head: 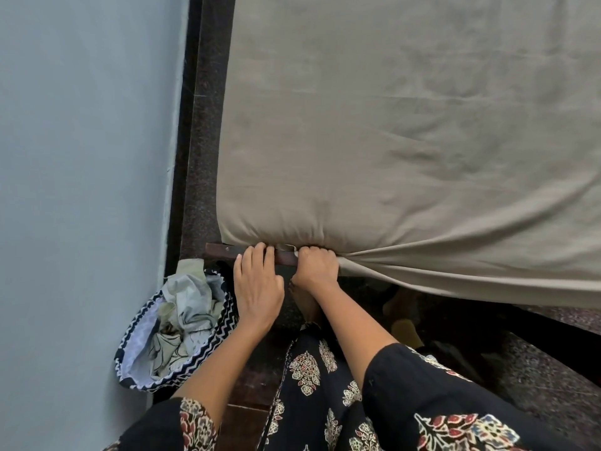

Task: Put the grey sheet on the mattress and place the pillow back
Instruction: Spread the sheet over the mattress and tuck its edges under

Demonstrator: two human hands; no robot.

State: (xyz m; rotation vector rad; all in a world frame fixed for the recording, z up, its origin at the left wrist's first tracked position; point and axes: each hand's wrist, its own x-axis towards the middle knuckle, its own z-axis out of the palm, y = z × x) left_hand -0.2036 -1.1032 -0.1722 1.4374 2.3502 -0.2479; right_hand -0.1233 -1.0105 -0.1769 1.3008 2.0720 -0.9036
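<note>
Head view, looking straight down. Spread flat over the mattress, the grey sheet (pixel 406 125), covering it fully, with the mattress itself hidden beneath. Lightly creased across the top; pulled smooth and rounded over the near left corner. Further right along the near edge, hanging loose past the bed and drawn into long folds, all running back toward the right hand (pixel 317 268).

Clamped there in a fist, knuckles up, fingers curled tight round a bunch of the cloth just under the mattress edge. Just beside it, across a narrow gap, the left hand (pixel 258 284): laid palm down over a dark wooden rail (pixel 224 250) below the corner, fingers (pixel 260 252) fairly straight and close together, tips pressing against the sheet at the tuck under the corner, gripping nothing.

Left of the mattress, running up the frame, a dark speckled stone strip (pixel 201 157), and beyond that a plain blue-grey wall (pixel 81 157).

In the near corner against the wall, just left of the left forearm, a soft basket (pixel 227 323) with a black-and-white zigzag pattern, filled with crumpled pale cloth (pixel 185 307).

Below the hands, in shadow, a bare foot (pixel 305 304) on the dark floor. At the bottom of the frame, a black dress (pixel 312 385) printed with cream and red flowers, and the same print on the right sleeve (pixel 422 385), ending short of the forearm.
</note>
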